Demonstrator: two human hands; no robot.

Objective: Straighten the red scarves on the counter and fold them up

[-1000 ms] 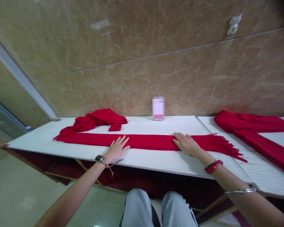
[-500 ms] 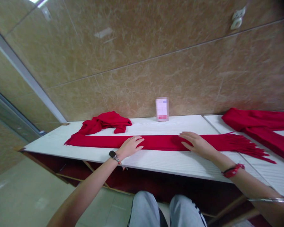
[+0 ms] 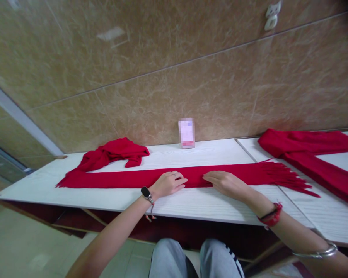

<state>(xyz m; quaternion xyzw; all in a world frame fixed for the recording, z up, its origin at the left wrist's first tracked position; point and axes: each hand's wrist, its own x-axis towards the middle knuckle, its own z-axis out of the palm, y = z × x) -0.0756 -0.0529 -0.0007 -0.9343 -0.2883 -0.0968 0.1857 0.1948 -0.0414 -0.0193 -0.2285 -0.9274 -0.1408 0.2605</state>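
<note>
A long red fringed scarf (image 3: 127, 178) lies stretched along a white table (image 3: 191, 200), its left end bunched up near the wall. My left hand (image 3: 168, 183) rests flat on the scarf's near edge, fingers out and pointing right. My right hand (image 3: 224, 183) lies flat on the scarf just to the right, fingers pointing left. The two hands are close together, a small gap between the fingertips. The scarf's fringe (image 3: 290, 177) reaches onto the neighbouring table.
A second red scarf (image 3: 310, 154) lies on the adjoining white table (image 3: 321, 212) at right. A small pink-and-white card (image 3: 186, 133) stands against the brown marble wall. My knees in grey trousers (image 3: 194, 258) show below the table edge.
Both hands slid inward along the scarf toward each other; the gap between them has shrunk to a few centimetres. The view shifted slightly.
</note>
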